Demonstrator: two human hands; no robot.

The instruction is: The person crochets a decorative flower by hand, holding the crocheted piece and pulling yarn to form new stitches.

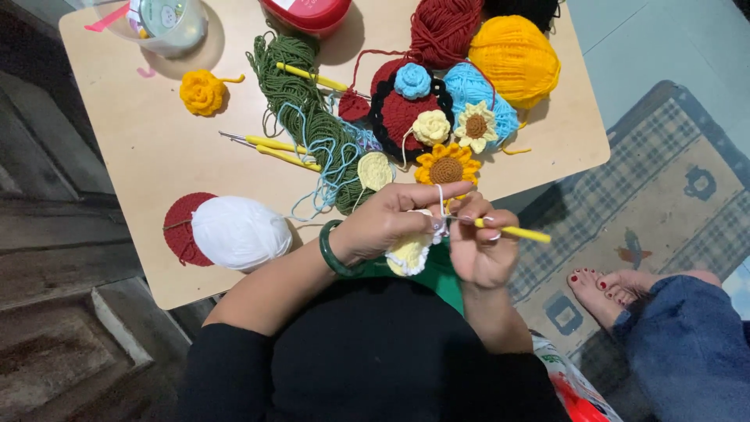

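My left hand pinches a small pale yellow and white crochet piece, with white yarn looped over its forefinger. A green bangle sits on that wrist. Touching it on the right, my right hand grips a yellow-handled crochet hook whose tip meets the piece. Both hands hover over my lap, just off the near edge of the wooden table.
On the table lie a white yarn ball, a red crochet disc, green yarn, spare yellow hooks, crocheted flowers, red and orange yarn balls. Another person's bare feet rest on the rug at right.
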